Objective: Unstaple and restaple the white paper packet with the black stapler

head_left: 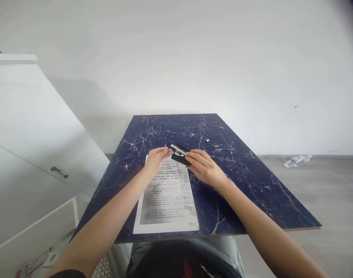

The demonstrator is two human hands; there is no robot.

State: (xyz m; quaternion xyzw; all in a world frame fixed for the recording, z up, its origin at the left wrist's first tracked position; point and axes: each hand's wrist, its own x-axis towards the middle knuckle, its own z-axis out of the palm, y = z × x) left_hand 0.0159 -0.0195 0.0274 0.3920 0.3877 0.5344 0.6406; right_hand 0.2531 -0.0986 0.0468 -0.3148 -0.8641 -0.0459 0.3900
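Note:
Above the blue marbled table (222, 185), my right hand (204, 166) is wrapped round a black stapler (180, 158) with a silvery inner rail, its jaws spread apart and pointing left. My left hand (158, 159) is just left of the stapler's tip, fingers pressed together; what they hold, if anything, is too small to name. Beneath both hands lies a printed sheet of paper (167, 200), its upper part partly hidden by them. Farther back on the table is a small whitish object (207, 141).
A white cabinet (34, 116) with a dark handle (59, 172) stands at the left. Behind the table is a pale wall (193, 58). A crumpled clear plastic item (297, 160) lies on the floor at the right. The table's near edge is by my lap.

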